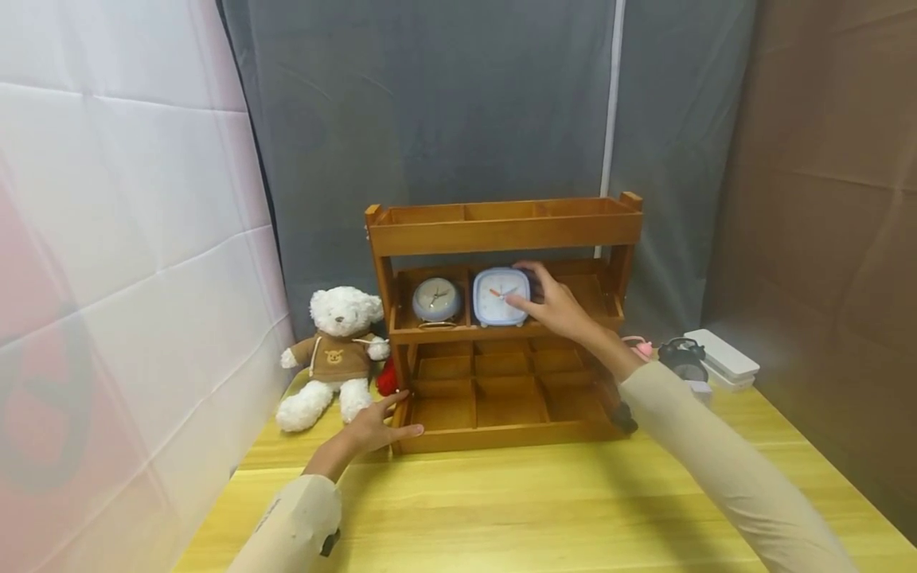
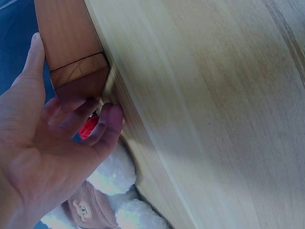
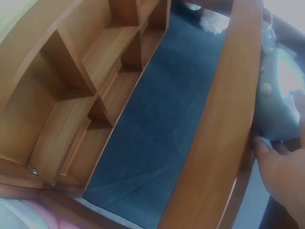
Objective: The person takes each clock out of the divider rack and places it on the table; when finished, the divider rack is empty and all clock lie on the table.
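Note:
On the middle tier of a brown wooden shelf rack [image 1: 501, 235] stands a pale blue, rounded-square alarm clock [image 1: 494, 306]. My right hand [image 1: 562, 310] holds its right side, thumb across the white face and fingers over the top and back. The right wrist view shows the clock's underside [image 3: 274, 114] behind the tier's front board. To its left, in the neighbouring compartment, is a round bluish clock [image 1: 436, 301]. My left hand [image 1: 368, 430] grips the rack's lower left corner, with the thumb along the front board and fingers bent around the side.
A white teddy bear [image 1: 337, 358] in a brown top sits left of the rack, near a red object [image 1: 387, 378]. Right of the rack are a black alarm clock [image 1: 684, 358], a pink item [image 1: 640, 348] and white boxes [image 1: 723, 358]. The yellow wooden table [image 1: 501, 493] extends in front.

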The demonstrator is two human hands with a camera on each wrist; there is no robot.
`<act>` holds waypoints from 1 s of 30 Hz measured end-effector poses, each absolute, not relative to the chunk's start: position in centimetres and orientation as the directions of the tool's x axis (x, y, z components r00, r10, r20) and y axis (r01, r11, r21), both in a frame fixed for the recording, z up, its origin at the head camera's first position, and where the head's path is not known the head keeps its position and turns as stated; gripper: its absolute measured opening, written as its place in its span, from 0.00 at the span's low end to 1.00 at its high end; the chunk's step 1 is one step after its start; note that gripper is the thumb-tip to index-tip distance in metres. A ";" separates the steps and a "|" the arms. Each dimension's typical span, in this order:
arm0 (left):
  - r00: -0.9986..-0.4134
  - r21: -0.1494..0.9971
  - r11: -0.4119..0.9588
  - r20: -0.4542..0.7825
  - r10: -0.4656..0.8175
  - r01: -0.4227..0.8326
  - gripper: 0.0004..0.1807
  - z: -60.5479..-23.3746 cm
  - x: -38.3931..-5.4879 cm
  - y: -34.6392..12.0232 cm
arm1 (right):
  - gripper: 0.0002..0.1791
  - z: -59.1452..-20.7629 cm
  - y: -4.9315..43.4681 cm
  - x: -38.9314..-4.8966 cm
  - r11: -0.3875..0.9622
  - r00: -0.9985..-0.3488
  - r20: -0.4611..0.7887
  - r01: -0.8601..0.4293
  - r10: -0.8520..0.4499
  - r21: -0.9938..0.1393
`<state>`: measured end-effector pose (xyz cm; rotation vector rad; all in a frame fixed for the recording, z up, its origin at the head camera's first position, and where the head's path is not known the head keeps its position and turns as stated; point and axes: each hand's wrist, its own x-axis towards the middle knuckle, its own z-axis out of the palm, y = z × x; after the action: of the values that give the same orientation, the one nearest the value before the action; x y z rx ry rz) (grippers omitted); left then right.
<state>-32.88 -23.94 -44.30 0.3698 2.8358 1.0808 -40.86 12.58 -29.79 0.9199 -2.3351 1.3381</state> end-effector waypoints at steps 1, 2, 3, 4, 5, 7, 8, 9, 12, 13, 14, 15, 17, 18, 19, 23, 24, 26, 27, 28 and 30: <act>-0.967 0.663 0.722 0.011 0.255 0.198 0.51 -44.3 -32.9 -23.9 | 0.34 -29.9 12.7 -40.8 0.368 -0.742 0.550 -0.669 -0.385 -0.645; -0.966 0.659 0.724 0.015 0.258 0.204 0.51 -44.3 -32.9 -23.9 | 0.34 -29.9 12.7 -40.8 0.375 -0.732 0.561 -0.681 -0.386 -0.629; -0.966 0.659 0.724 0.017 0.257 0.204 0.51 -44.3 -32.9 -23.9 | 0.34 -29.9 12.8 -40.7 0.384 -0.722 0.574 -0.692 -0.387 -0.612; -0.967 0.657 0.726 0.017 0.254 0.202 0.51 -44.3 -32.9 -23.9 | 0.34 -29.9 12.9 -40.7 0.391 -0.712 0.586 -0.702 -0.386 -0.596; -0.966 0.652 0.729 0.022 0.256 0.209 0.51 -44.4 -32.9 -23.9 | 0.34 -30.0 12.9 -40.6 0.398 -0.701 0.601 -0.713 -0.384 -0.578; -0.966 0.649 0.731 0.027 0.257 0.212 0.51 -44.4 -32.9 -23.9 | 0.33 -30.0 13.1 -40.5 0.403 -0.682 0.625 -0.730 -0.379 -0.552; -0.967 0.652 0.729 0.025 0.254 0.208 0.50 -44.4 -32.9 -23.9 | 0.33 -30.0 13.1 -40.4 0.395 -0.674 0.636 -0.737 -0.376 -0.548; -0.968 0.654 0.728 0.024 0.251 0.205 0.50 -44.4 -32.9 -23.9 | 0.33 -30.1 13.2 -40.3 0.384 -0.667 0.645 -0.744 -0.373 -0.547; -0.969 0.660 0.725 0.019 0.245 0.196 0.51 -44.6 -32.9 -24.0 | 0.32 -30.2 13.5 -40.0 0.341 -0.652 0.664 -0.758 -0.366 -0.555; -0.970 0.660 0.725 0.018 0.244 0.195 0.51 -44.6 -32.9 -24.0 | 0.32 -30.2 13.6 -39.9 0.326 -0.645 0.671 -0.764 -0.365 -0.557; -0.970 0.662 0.724 0.018 0.243 0.194 0.51 -44.6 -32.9 -24.1 | 0.32 -30.2 13.8 -39.8 0.315 -0.640 0.677 -0.768 -0.363 -0.557; -0.970 0.662 0.724 0.020 0.243 0.195 0.51 -44.7 -32.9 -24.1 | 0.32 -30.2 14.0 -39.7 0.307 -0.636 0.683 -0.772 -0.359 -0.557; -0.970 0.666 0.720 0.020 0.242 0.193 0.51 -44.8 -32.9 -24.1 | 0.32 -30.3 14.5 -39.5 0.296 -0.626 0.696 -0.780 -0.352 -0.552; -0.970 0.670 0.718 0.020 0.242 0.192 0.51 -44.8 -32.9 -24.2 | 0.32 -30.3 14.7 -39.3 0.294 -0.622 0.701 -0.783 -0.349 -0.548; -0.970 0.671 0.716 0.020 0.244 0.194 0.51 -44.9 -33.0 -24.2 | 0.33 -30.3 15.0 -39.2 0.291 -0.615 0.708 -0.788 -0.347 -0.542; -0.969 0.672 0.715 0.010 0.248 0.190 0.52 -44.9 -33.0 -24.1 | 0.34 -30.2 16.2 -38.4 0.291 -0.597 0.728 -0.801 -0.337 -0.522; -0.968 0.671 0.716 0.008 0.252 0.192 0.52 -44.9 -33.0 -24.1 | 0.34 -30.1 16.4 -38.2 0.293 -0.590 0.734 -0.806 -0.336 -0.515; -0.967 0.671 0.716 0.007 0.254 0.193 0.52 -44.8 -33.0 -24.1 | 0.35 -30.0 16.9 -37.7 0.293 -0.574 0.747 -0.817 -0.336 -0.496; -0.967 0.670 0.716 0.009 0.255 0.195 0.52 -44.7 -33.0 -24.1 | 0.35 -29.9 17.2 -37.4 0.295 -0.564 0.754 -0.824 -0.337 -0.484; -0.966 0.671 0.714 0.011 0.257 0.198 0.52 -44.7 -32.9 -24.1 | 0.35 -29.8 17.5 -37.2 0.295 -0.555 0.759 -0.830 -0.340 -0.474; -0.965 0.671 0.714 0.013 0.261 0.202 0.52 -44.6 -32.9 -24.1 | 0.35 -29.7 18.1 -36.8 0.301 -0.544 0.766 -0.836 -0.343 -0.459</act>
<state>-32.90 -24.15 -44.59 0.3836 2.8306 1.0929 -36.82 18.13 -29.68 1.0452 -2.0345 1.1956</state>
